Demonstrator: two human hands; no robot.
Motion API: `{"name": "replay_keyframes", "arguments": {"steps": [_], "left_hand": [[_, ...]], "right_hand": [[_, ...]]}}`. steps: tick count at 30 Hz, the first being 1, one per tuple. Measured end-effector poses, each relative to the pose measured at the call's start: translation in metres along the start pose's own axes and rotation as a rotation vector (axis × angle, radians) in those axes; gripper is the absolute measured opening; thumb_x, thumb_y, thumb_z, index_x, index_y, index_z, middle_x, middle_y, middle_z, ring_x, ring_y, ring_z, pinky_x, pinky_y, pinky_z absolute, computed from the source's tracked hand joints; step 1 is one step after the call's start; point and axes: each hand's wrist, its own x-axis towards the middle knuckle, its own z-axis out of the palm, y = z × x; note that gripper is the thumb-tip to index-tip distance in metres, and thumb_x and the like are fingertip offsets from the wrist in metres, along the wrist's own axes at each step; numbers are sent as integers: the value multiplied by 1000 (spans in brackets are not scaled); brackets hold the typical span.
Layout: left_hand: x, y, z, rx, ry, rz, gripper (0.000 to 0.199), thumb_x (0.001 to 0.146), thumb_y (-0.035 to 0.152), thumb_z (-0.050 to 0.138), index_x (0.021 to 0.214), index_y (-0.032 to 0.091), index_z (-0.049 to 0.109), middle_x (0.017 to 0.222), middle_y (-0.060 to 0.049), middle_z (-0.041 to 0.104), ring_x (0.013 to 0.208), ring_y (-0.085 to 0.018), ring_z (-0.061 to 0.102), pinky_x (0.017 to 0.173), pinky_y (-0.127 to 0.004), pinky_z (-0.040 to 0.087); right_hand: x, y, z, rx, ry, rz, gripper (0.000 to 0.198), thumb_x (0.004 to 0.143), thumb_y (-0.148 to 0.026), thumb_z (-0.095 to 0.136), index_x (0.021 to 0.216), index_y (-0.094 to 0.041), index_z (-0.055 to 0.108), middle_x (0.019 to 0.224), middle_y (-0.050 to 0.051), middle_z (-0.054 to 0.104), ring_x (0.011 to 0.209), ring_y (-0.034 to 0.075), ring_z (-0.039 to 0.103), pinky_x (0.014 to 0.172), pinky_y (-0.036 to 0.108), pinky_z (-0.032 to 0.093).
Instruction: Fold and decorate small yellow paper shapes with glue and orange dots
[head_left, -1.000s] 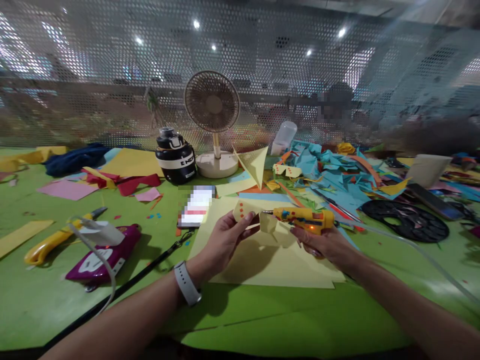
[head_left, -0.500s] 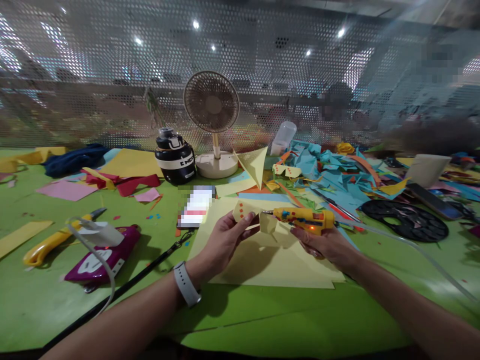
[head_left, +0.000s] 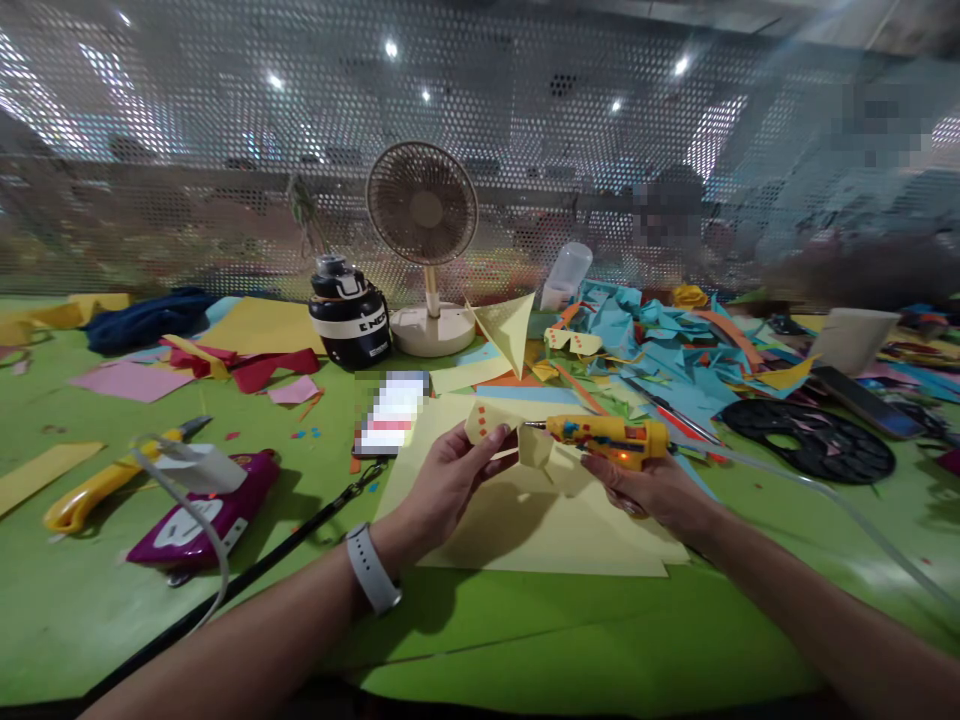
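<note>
Between the thumb and fingers of my left hand (head_left: 463,472) is a folded pale yellow paper piece (head_left: 535,447) marked with orange squares. My right hand (head_left: 637,484) is closed around a yellow glue gun (head_left: 607,437) whose small orange light is lit. Its metal nozzle points left and meets the paper's edge, or comes very close to it; I cannot tell whether they touch. Both hands are above pale yellow paper sheets (head_left: 555,540) lying on the green table (head_left: 525,640). The glue gun's trigger is hidden by my fingers.
A phone (head_left: 391,415) lies left of the sheets. Farther left are a purple power strip (head_left: 217,515) with a white plug and a yellow cutter (head_left: 120,480). A fan (head_left: 424,205) and black bottle (head_left: 351,320) stand behind. Blue paper scraps (head_left: 667,340) and a black tray (head_left: 810,440) are right.
</note>
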Motion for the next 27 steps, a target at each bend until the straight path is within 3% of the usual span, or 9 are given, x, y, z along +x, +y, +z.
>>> {"name": "replay_keyframes", "arguments": {"steps": [4,7,10,13,16,19,23,25,27], "left_hand": [[0,0,1,10,7,1,14,77,27,73,87,18,72,96,-4,74,92,-17,68,82,-27,52],[1,0,1,54,-11,22,15,80,28,71,90,18,71,97,-4,74,92,-17,68,84,-27,52],[0,0,2,131,-16,77,20,81,31,69,97,18,70,101,-5,73,94,-18,67,87,-31,51],[0,0,2,199,4,116,24,81,32,69,100,19,69,104,-6,72,98,-20,66,90,-34,50],[0,1,1,238,17,135,24,81,32,69,100,19,69,106,-6,72,100,-21,65,91,-35,50],[0,1,0,252,28,147,23,81,32,68,99,19,69,105,-5,72,99,-20,65,93,-35,50],[-1,1,-1,245,23,140,20,82,33,67,97,20,70,103,-4,72,97,-19,66,93,-35,49],[-1,0,-2,246,30,130,20,82,34,67,96,20,70,102,-4,73,95,-19,66,93,-34,49],[-1,0,-1,248,52,120,20,80,35,69,93,20,71,99,-3,73,92,-19,67,91,-34,50]], "right_hand": [[0,0,-1,-6,-4,-11,49,62,-67,68,63,-19,55,40,-7,40,37,6,32,37,22,27],[1,1,-1,-3,-9,-69,43,65,-62,69,63,-20,60,43,-3,48,44,11,47,41,24,40],[2,4,-1,-6,-13,-186,36,71,-55,69,83,-22,69,67,3,67,76,21,65,67,32,56],[3,8,-1,-61,-33,-244,42,75,-52,66,105,-22,67,93,6,71,94,24,64,84,38,54],[2,9,-3,-263,4,-293,36,78,-52,62,99,-23,67,85,4,69,75,21,63,69,37,54],[2,6,-11,-579,167,-448,28,80,-51,60,79,-24,63,69,2,61,60,19,54,58,35,49],[3,3,-32,-819,320,-707,26,83,-44,57,91,-21,64,93,10,67,86,25,62,73,35,48],[0,4,-47,-932,397,-651,31,85,-40,54,108,-21,62,112,11,66,96,27,63,77,34,47],[-5,9,-65,-1096,488,-432,37,84,-34,53,120,-24,58,110,10,69,87,27,66,70,33,46]]}}
